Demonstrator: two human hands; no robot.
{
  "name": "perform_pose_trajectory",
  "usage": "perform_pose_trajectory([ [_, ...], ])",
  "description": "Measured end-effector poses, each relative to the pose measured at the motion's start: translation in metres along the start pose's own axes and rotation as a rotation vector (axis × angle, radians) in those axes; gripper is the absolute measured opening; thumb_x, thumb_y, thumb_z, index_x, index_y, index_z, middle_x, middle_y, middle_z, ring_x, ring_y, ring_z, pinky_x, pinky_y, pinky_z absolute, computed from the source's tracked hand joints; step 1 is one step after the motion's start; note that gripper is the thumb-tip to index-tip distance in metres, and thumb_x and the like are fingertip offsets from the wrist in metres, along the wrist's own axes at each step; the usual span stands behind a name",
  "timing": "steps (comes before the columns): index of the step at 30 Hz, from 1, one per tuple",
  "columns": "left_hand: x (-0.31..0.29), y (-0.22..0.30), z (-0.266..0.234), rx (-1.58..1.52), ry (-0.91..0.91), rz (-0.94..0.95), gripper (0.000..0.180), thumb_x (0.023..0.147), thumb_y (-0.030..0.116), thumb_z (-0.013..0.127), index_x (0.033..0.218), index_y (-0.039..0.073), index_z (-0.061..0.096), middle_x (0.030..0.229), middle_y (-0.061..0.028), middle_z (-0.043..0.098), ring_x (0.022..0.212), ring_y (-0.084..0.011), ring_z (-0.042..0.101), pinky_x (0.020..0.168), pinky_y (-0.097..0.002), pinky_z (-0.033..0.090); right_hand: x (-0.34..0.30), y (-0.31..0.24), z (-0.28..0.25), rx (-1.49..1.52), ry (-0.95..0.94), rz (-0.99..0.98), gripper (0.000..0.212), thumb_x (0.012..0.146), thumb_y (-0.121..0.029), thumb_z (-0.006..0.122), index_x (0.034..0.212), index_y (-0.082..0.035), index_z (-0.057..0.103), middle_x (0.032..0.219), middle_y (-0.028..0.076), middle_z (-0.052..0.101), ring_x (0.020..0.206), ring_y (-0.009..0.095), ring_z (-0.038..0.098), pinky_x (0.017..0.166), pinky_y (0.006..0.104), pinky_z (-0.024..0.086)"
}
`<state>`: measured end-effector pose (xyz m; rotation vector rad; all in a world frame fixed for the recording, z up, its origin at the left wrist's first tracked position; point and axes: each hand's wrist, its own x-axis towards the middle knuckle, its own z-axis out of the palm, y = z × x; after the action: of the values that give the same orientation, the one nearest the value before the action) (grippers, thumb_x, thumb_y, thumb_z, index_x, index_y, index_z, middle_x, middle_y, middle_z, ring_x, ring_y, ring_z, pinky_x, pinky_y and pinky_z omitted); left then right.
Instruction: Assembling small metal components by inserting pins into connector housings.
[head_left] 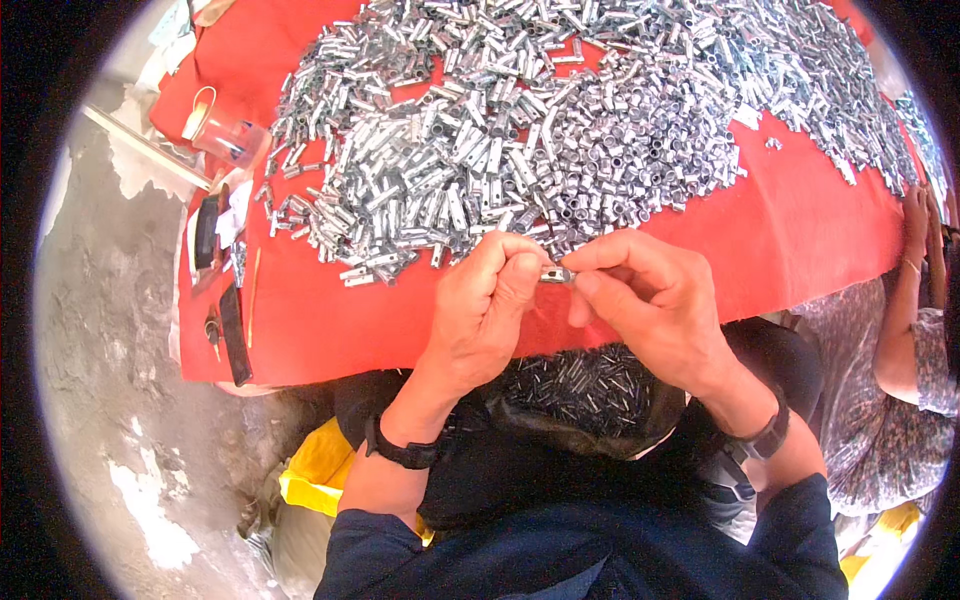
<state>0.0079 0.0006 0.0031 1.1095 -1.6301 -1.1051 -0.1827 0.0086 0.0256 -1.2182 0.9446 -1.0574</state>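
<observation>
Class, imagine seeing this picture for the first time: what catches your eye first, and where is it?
First comes the broad spread of shiny silver pieces, covering much of the red cloth. Next, near the picture's middle, the left hand and right hand meet at one small metal piece between their fingertips. Just below, thin dark pieces lie heaped by the person's lap.

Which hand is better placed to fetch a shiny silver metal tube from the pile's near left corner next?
Probably the left hand: it is nearer those tubes. The right hand sits farther right. Both hands' fingertips meet at one small silver metal piece.
</observation>
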Motion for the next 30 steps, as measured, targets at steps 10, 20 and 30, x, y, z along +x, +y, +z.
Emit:
perform_pose_trajectory([
  [10,-0.004,0.002,0.008,-0.133,0.052,-0.082,0.029,0.106,0.030,0.048,0.099,0.004,0.057,0.063,0.0053,0.044,0.053,-0.0028,0.037,0.047,-0.0210,0.030,-0.002,0.011,0.003,-0.121,-0.062,-0.095,0.012,0.097,0.002,0.057,0.106,0.003,0.065,0.088,0.005,0.064,0.072,0.008,0.061,0.059,0.0225,0.050],
  [20,-0.002,0.003,0.005,0.202,0.074,0.122,0.026,0.104,0.028,0.054,0.099,0.003,0.059,0.068,-0.0015,0.055,0.056,-0.0074,0.050,0.052,-0.0259,0.041,0.001,0.013,0.008,-0.435,0.081,-0.282,0.008,0.087,0.000,0.064,0.095,0.001,0.067,0.078,0.011,0.064,0.068,0.018,0.063,0.059,0.0325,0.047],
  [30,-0.003,-0.002,-0.004,0.475,-0.283,0.358,0.044,0.077,0.034,0.083,0.086,0.003,0.052,0.074,-0.0143,0.055,0.064,-0.0369,0.058,0.055,-0.0453,0.047,-0.003,-0.003,-0.012,-0.233,-0.226,0.028,0.010,0.093,-0.006,0.063,0.090,0.002,0.067,0.070,0.004,0.064,0.064,0.009,0.060,0.057,0.0257,0.048],
])
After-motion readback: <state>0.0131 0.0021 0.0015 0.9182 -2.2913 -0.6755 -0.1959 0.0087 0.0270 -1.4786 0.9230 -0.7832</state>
